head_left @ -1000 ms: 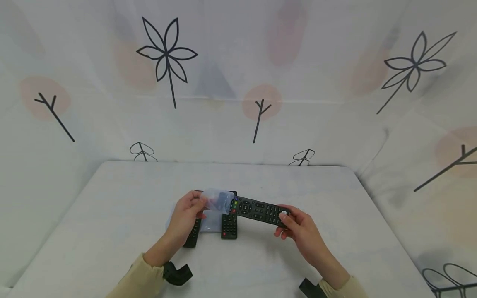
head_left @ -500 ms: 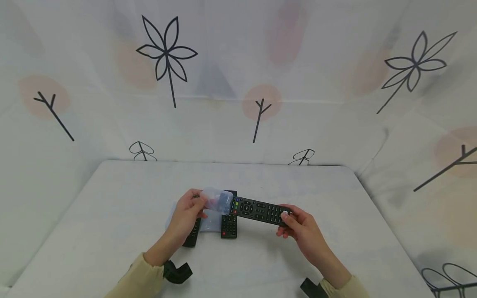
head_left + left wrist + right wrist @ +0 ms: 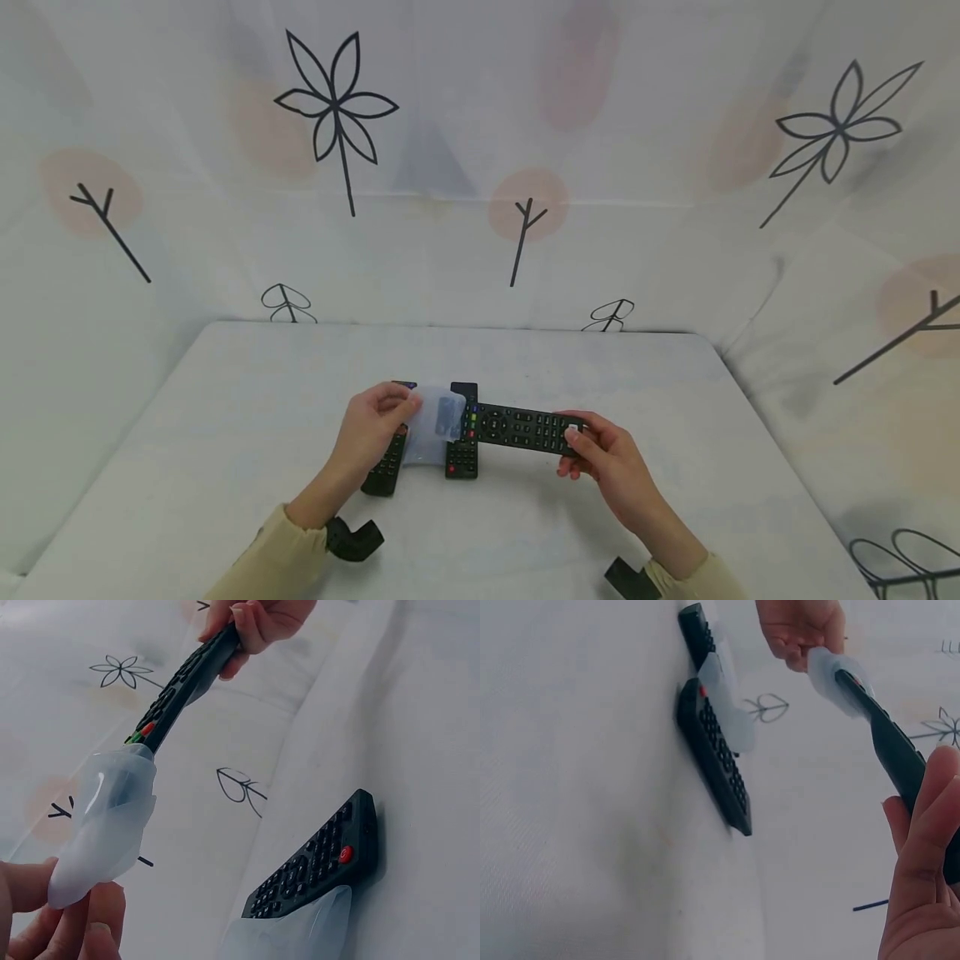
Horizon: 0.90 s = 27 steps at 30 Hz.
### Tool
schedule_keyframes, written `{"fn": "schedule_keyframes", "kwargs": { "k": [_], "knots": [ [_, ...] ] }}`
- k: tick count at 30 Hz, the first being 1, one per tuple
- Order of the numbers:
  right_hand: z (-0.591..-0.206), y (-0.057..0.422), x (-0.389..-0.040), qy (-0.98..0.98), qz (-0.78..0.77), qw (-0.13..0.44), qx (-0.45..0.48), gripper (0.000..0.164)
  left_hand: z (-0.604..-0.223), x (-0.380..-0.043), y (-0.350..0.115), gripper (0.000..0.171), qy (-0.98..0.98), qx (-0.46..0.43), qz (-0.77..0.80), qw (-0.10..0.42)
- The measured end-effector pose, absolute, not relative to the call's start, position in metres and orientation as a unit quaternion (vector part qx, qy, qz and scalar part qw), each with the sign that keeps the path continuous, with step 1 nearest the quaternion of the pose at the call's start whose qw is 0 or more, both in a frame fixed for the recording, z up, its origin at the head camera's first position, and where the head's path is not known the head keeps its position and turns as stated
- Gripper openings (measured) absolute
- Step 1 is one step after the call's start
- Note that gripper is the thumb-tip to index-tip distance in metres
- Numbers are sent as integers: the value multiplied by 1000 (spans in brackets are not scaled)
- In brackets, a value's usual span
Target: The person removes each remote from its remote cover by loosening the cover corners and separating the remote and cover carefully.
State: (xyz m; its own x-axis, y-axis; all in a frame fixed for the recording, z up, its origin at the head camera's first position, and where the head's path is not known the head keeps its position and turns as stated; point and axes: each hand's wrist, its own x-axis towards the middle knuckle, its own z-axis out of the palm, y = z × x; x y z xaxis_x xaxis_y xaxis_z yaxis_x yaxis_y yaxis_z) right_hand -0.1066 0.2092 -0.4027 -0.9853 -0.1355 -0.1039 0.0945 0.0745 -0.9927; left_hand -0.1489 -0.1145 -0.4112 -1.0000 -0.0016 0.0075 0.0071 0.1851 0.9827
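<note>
Pinched in my left hand (image 3: 372, 423) is a translucent plastic sleeve (image 3: 112, 814), crumpled near the fingertips. My right hand (image 3: 609, 458) grips one end of a black remote control (image 3: 525, 427), thumb on its button face. The remote is raised above the table, pointing left, its coloured-button end at the sleeve's mouth. In the right wrist view that end (image 3: 851, 684) lies against or just within the plastic; how far in is hard to tell. Beneath the hands, two more black remotes lie on the table, one to the right (image 3: 462, 461) and one to the left (image 3: 386, 468).
Another translucent plastic sleeve (image 3: 424, 452) lies between the two remotes on the table. The white-covered table (image 3: 585, 533) extends around them, with patterned cloth walls (image 3: 450, 250) behind and at the sides. Dark wrist mounts (image 3: 355, 542) stick out from the sleeves of the clothing.
My left hand has shifted slightly left with the plastic sleeve, which now hangs lower and flatter. The held remote has levelled a little and its coloured buttons stay visible. My right hand has barely moved.
</note>
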Motion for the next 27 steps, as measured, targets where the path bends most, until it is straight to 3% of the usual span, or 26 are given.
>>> {"fn": "schedule_keyframes", "kwargs": {
  "k": [6, 27],
  "knots": [
    [-404, 209, -107, 724, -684, 92, -7, 39, -413, -148, -113, 10, -773, 16, -634, 17],
    [-407, 207, -105, 720, -687, 95, -11, 39, -412, -149, -117, 15, -777, 61, -626, 7]
  ]
}}
